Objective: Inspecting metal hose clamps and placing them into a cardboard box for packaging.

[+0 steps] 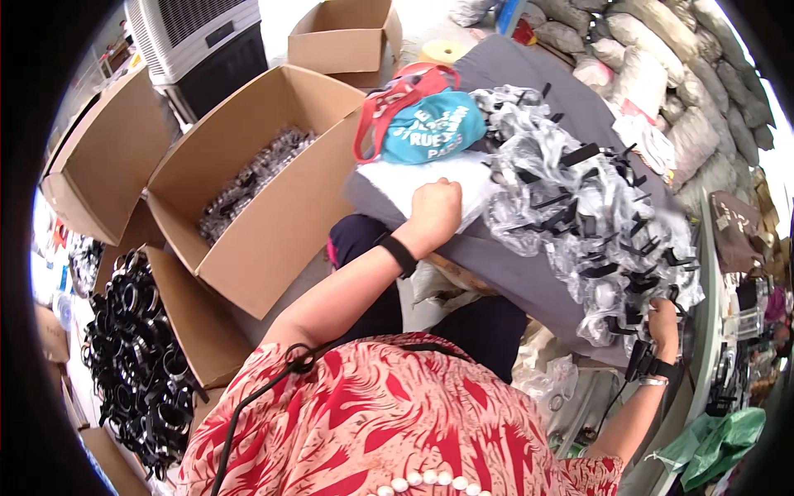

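My left hand is closed in a fist over a stack of thin white sheets, which look like plastic bags; whatever its fingers grip is hidden. At the right end of the table, my right hand is closed around a black strap-like piece. That hand is at the near right edge of a heap of black straps in clear plastic wrapping. The heap covers much of the grey cloth tabletop. Just beyond my left hand, a teal bag with red handles lies on the table.
An open cardboard box to my left holds many plastic-wrapped pieces. Below it, black coiled straps are piled up. Another box and a yellow roll stand at the back. Stuffed sacks fill the far right; green plastic hangs nearby.
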Available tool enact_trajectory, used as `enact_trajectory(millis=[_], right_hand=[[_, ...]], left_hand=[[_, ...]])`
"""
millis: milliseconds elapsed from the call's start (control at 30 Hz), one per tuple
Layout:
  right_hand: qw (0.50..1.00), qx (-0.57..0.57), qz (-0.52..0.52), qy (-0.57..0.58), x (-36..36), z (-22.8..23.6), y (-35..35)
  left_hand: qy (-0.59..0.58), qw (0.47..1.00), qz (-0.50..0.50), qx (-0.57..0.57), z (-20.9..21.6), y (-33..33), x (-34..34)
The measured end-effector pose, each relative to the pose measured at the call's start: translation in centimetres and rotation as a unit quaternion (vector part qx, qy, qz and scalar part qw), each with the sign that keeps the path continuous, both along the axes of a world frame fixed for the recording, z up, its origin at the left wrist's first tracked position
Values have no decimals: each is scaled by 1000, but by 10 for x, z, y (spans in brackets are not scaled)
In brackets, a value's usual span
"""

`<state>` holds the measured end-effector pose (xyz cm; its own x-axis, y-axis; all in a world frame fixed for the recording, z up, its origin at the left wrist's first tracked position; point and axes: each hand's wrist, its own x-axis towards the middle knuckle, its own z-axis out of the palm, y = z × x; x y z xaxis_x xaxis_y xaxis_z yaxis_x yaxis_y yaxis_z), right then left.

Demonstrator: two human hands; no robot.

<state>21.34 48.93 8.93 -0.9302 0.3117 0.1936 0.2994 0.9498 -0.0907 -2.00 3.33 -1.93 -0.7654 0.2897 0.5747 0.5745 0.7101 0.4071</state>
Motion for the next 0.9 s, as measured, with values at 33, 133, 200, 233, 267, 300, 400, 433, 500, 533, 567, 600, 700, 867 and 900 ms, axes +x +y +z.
enact_trajectory(millis=[33,133,200,233,267,300,400,433,500,533,567,600,700,867,900], right_hand=[[997,34,-43,-48,1,9,1],[987,110,-92,66,-21,36,-52],[984,60,-66,152,-33,52,-60],[969,-49,-91,226,-37,55,-59],[942,-125,-63,305,-37,63,-62],[921,-161,-79,345,-37,71,-60],[870,-161,-99,455,-12,112,-32],[857,-170,-124,470,-8,128,-28],[867,-153,-172,442,-5,157,-6],[867,-164,-198,426,-6,168,5],[871,-157,-231,405,-9,179,19],[872,-146,-266,384,-7,187,35],[867,-121,-317,365,-8,194,61],[867,-65,-402,288,-16,186,73],[871,-76,-417,249,-17,189,73]], left_hand=[[1,1000,9,7,2,5,1],[33,997,23,66,-13,-11,-3],[44,994,16,100,-11,-20,-2],[35,994,18,103,-9,-21,-1],[27,994,14,106,-5,-19,0],[10,994,11,105,-8,-18,1],[-21,996,0,85,10,-13,12],[-2,997,-4,72,10,-12,11],[7,999,-12,43,13,-12,15],[16,999,-17,26,12,-14,14],[23,999,-16,29,10,-17,14],[15,999,-23,32,6,-16,12],[11,999,-22,38,3,-14,8],[22,998,-6,58,2,-14,8],[14,998,5,59,1,-14,7]])
